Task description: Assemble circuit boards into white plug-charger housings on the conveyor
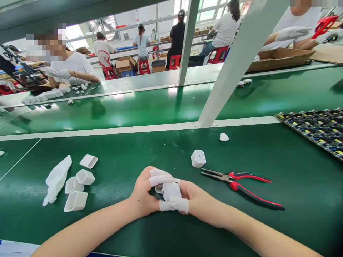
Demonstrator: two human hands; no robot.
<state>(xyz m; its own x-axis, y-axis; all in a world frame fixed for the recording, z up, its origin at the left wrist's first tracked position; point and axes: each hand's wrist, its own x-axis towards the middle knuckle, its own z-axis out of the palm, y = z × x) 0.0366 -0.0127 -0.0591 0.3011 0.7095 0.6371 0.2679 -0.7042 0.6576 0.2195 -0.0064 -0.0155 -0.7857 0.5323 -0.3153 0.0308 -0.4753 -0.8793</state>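
Between both hands, over the green bench, is a small white charger housing (171, 192); the fingers cover much of it, and a bit of metal shows at its left side. My left hand (146, 192) is closed on it from the left, with white covers on some fingertips. From the right, my right hand (191, 198) grips the same piece, its fingertips covered in white too. Beyond my right hand stands a white charger cube (198, 159) with a slot on its face. Needle-nose pliers (233, 178) with red and black handles lie open to the right.
Left are several hollow white housings (75, 201) and a crumpled white glove (57, 181). A small white piece (224, 137) lies farther back. At right is a panel of circuit boards (318, 130). A slanted white post (238, 67) rises beside the green conveyor belt (139, 107). Co-workers sit beyond.
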